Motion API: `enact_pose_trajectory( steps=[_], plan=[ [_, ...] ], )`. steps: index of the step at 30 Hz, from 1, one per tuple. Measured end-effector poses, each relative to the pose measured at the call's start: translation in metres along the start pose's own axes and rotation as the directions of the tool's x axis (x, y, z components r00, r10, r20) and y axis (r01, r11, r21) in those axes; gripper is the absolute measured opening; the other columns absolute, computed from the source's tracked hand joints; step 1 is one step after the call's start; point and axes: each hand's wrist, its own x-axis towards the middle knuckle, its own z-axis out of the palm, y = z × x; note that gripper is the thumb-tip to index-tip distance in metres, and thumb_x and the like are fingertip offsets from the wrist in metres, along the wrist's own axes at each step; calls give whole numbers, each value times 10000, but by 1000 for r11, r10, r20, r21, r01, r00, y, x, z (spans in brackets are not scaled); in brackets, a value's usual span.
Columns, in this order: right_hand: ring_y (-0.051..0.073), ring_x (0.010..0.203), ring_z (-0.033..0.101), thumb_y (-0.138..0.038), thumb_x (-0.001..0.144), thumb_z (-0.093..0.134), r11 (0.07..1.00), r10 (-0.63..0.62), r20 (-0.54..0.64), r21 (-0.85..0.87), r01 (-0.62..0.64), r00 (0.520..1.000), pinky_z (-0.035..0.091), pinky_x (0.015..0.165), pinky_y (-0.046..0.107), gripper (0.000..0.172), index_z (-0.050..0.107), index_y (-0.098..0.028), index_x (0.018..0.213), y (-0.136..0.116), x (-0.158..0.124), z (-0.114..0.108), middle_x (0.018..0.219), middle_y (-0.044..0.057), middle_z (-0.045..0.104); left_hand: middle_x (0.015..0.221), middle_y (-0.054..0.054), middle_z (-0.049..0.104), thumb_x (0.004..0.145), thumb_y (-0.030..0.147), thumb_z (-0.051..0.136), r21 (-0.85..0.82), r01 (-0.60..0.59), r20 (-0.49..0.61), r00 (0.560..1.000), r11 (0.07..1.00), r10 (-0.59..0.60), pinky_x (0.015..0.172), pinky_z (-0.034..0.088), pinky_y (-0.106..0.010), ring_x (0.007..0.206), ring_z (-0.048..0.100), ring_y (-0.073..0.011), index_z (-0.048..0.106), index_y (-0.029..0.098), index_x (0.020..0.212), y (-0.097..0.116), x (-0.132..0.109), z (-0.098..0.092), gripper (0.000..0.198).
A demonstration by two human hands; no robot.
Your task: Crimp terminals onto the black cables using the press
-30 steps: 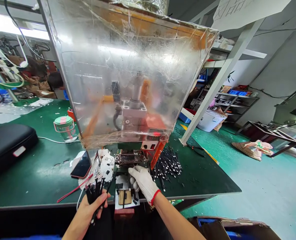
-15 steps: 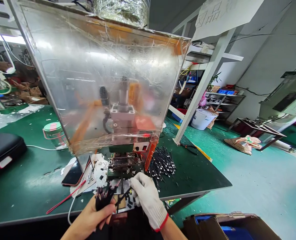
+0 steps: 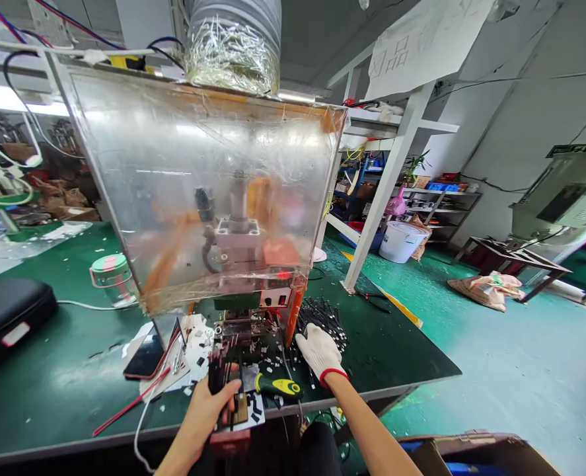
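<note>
My left hand point(image 3: 204, 415) is shut on a bundle of thin black wires point(image 3: 219, 371), which stands up just in front of the small press base point(image 3: 238, 337). My right hand point(image 3: 318, 350), in a white glove with a red cuff, lies open and holds nothing. It is at the near edge of a loose pile of black wires with pale tips point(image 3: 320, 322). Between my hands lies a screwdriver with a yellow and black handle point(image 3: 277, 387). Scraps of white and black material point(image 3: 198, 357) are scattered by the base, and a small jig point(image 3: 238, 413) sits under my left hand.
A clear plastic guard point(image 3: 198, 192) encloses the press above. A phone point(image 3: 146, 354), a red-handled tool point(image 3: 131, 403), a jar point(image 3: 114, 277) and a black zip case point(image 3: 8, 317) lie on the green bench point(image 3: 65, 396). A cardboard box point(image 3: 476, 456) stands low right, past the bench edge.
My right hand has moved right, away from the jig, to the wire pile. The wire bundle in my left hand is now closer to the press. The screwdriver has come into view, and the view has tilted up.
</note>
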Motion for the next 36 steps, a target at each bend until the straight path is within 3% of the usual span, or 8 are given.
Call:
enact_pose_trajectory(
  steps=[4,6,9,12,15,18,24,36],
  plan=[
    [167,735,616,-309,824,448,993,10,2,115,-10,1000,379,615,247,191,563,-177,749,3,6,-9,766,78,662,370,50,538,543,568,756,22,0,9,1000,1000,0,363,291,-215,310,408,-93,658,139,744,0,6,6,483],
    [132,590,563,-383,865,382,953,29,30,302,-37,999,369,540,230,270,547,-179,800,7,2,-16,669,32,612,377,47,541,574,575,745,9,-4,12,1000,1000,4,369,301,-213,324,412,-90,649,148,709,1,4,1,459],
    [87,418,425,-472,842,404,703,9,99,707,-77,995,316,429,206,319,523,-178,875,7,-18,-25,572,-31,525,405,44,543,587,589,753,-14,4,19,1000,1000,-4,379,310,-208,359,422,-90,669,140,719,0,-2,-10,476],
    [57,395,402,-481,757,541,532,-142,164,844,-65,976,297,383,184,339,540,-180,913,-4,-53,-27,643,-29,573,464,42,547,572,640,750,-27,-1,-17,1000,1000,1,393,309,-208,382,415,-76,691,126,703,-1,-8,-23,533],
    [55,374,416,-465,759,558,612,-272,327,785,-100,905,324,378,170,294,560,-176,809,-29,-85,-13,554,-38,565,449,59,503,618,653,719,-30,-37,-85,996,999,35,434,330,-213,413,409,-75,704,134,681,0,-14,-33,523],
    [71,340,428,-399,806,499,696,-270,446,703,-148,853,350,375,163,225,528,-186,742,-57,-96,13,417,-64,491,526,9,625,625,632,733,-62,-46,-131,991,997,38,456,355,-223,424,421,-76,719,136,703,2,-20,-39,502],
    [85,299,446,-401,819,483,723,-189,473,660,-204,860,352,320,166,215,479,-195,757,-82,-73,52,440,-67,514,589,-34,701,594,578,776,-143,-64,-244,969,988,27,406,323,-211,383,415,-60,733,132,725,4,-34,-45,468],
    [77,285,431,-412,808,518,636,-204,489,725,-265,848,341,301,156,246,498,-180,728,-87,-62,57,416,-67,493,625,-60,704,520,570,812,-211,-29,-295,955,977,-35,358,272,-198,358,419,-54,712,117,627,-3,-38,-48,476]
  ],
)
